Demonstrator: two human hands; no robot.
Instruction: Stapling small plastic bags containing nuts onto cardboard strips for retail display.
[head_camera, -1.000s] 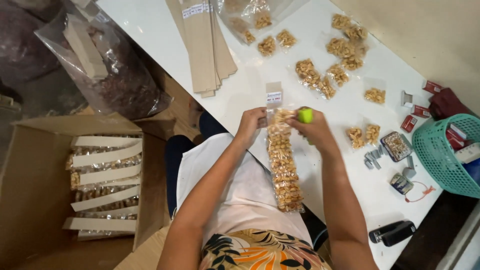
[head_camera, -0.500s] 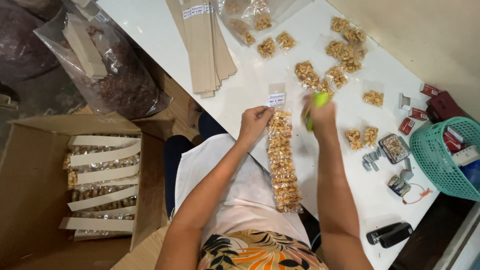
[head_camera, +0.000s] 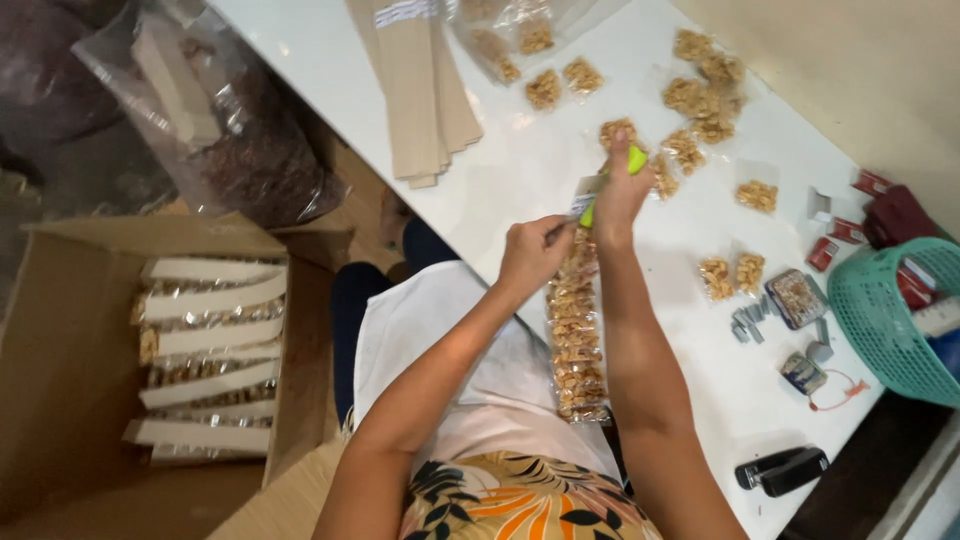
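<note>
Lime-green stapler (head_camera: 612, 186) — teal basket (head_camera: 880, 320), white table (head_camera: 520, 190), golden-brown snacks (head_camera: 575, 330)

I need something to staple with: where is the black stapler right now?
The black stapler lies at the lower right of the head view, near the white table's edge, below the small tin and teal basket.

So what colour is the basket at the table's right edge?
Teal green, an open plastic weave; the basket shows best in the head view, the only one.

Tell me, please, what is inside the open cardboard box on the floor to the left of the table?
The cardboard box holds a stack of long clear snack packs with pale card headers, lying side by side. What lies beneath that top layer is covered, so the box bottom cannot be seen.
</note>
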